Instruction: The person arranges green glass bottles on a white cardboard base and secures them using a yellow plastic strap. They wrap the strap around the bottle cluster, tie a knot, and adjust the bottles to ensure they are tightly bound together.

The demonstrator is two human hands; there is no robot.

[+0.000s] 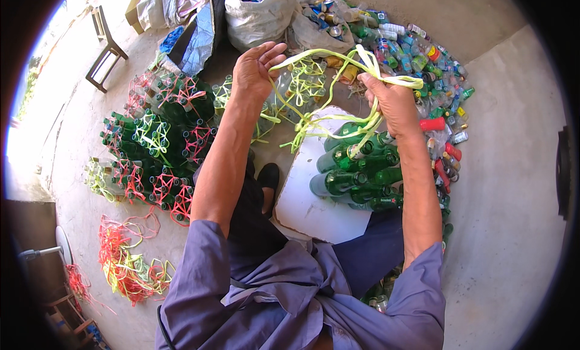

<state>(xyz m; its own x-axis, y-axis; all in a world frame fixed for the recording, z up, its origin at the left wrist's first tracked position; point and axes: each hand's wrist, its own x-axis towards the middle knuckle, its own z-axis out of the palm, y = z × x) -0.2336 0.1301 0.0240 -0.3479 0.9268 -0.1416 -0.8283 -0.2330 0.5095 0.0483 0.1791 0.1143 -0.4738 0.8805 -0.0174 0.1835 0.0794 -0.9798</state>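
My right hand grips a hank of yellow-green plastic twine above a group of green glass bottles. Raised at the upper middle, my left hand has one loop of the same twine running from its curled fingers. Strands sag between my hands to a knotted tangle that hangs over the edge of a white board. The green bottles stand close together on the board, unbound, partly hidden by my right forearm.
Bundles of bottles tied with red and yellow-green twine stand at left. Loose twine lies on the floor below them. White sacks and a heap of cans and plastic bottles fill the back and right. A wooden chair stands far left.
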